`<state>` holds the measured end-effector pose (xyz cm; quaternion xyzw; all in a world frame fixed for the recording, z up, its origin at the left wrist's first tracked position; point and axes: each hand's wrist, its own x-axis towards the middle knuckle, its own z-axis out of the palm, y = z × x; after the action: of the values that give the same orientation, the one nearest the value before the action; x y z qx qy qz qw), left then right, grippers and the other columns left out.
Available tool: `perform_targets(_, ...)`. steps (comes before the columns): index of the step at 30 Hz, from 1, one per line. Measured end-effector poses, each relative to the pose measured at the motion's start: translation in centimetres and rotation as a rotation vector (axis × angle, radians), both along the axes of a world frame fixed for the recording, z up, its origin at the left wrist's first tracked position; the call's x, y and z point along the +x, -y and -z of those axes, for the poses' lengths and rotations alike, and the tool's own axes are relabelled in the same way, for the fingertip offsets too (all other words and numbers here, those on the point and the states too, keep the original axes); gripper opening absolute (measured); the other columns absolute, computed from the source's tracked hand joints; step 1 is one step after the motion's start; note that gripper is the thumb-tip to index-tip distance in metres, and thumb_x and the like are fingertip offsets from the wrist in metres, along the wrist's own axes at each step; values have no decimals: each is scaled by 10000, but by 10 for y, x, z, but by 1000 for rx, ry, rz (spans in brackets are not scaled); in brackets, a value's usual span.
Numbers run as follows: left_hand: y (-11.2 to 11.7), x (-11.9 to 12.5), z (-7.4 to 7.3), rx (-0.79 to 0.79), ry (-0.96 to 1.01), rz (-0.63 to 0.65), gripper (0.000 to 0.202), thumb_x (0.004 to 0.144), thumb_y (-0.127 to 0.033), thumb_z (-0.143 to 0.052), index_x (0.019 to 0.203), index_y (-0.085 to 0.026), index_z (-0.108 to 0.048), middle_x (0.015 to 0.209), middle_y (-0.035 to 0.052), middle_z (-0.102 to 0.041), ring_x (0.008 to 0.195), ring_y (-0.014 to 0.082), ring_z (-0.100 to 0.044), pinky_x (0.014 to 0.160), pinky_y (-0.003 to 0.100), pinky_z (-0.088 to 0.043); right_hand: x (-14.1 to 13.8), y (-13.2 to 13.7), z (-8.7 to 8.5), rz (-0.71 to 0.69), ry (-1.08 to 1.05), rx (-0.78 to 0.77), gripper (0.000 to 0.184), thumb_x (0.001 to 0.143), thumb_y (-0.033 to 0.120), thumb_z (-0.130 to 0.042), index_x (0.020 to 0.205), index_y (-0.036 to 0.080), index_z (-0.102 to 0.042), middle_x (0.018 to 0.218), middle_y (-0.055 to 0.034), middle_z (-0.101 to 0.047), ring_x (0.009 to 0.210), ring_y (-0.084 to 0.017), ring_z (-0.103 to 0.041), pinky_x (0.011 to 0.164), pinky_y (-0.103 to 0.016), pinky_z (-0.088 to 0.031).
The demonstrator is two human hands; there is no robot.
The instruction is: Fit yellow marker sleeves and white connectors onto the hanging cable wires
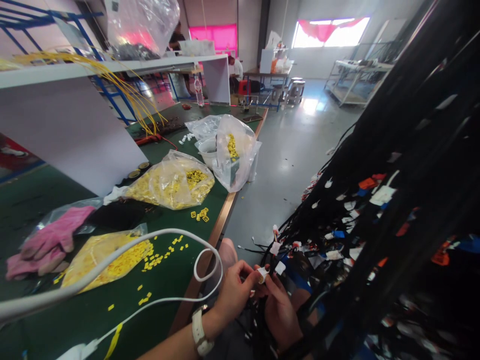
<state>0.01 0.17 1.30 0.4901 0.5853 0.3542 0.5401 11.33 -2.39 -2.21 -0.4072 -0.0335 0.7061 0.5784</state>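
Note:
Between the fingertips of both hands is a small white connector (pixel 262 274) on a dark cable. My left hand (pixel 237 290), with a white watch (pixel 200 330) at the wrist, pinches it from the left. My right hand (pixel 280 310) grips its right side, thumb on top. Other white connectors (pixel 275 248) hang close by on black wires. A big hanging bundle of black cables (pixel 360 165) fills the right side, its ends carrying white, orange and blue connectors.
On the green table (pixel 165 310) lie bags of small yellow parts (pixel 176 180), loose yellow pieces (pixel 159 257), pink gloves (pixel 56 240) and a white cord (pixel 150 302). A plastic-lined tub (pixel 210 150) stands near the wooden edge (pixel 225 210). Another person (pixel 236 69) sits far back.

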Motion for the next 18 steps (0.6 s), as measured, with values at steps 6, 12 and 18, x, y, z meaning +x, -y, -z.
perform_targets(6,-2,-1,7,-61,252,13,361,716,-449,-708,718,-159,-493,682,-19,-548,633,112,-506,590,227,-405,2,1,7,-5,-43,13,329,586,314,-858,872,201,-740,858,-36,-761,734,-176,-660,617,-267,-506)
perform_targets(12,-1,-2,9,-276,547,113,535,690,-420,-761,1091,-167,-514,807,1,-580,682,143,-599,646,290,-491,1,0,5,-3,-72,21,332,583,322,-858,870,208,-734,864,-33,-763,757,-198,-678,681,-312,-528)
perform_targets(18,-1,-4,10,-236,475,154,545,662,-367,-797,1125,-150,-609,831,3,-579,666,108,-587,661,260,-493,0,2,2,-8,-59,-1,348,565,336,-869,853,202,-728,882,-46,-767,809,-216,-691,759,-336,-534)
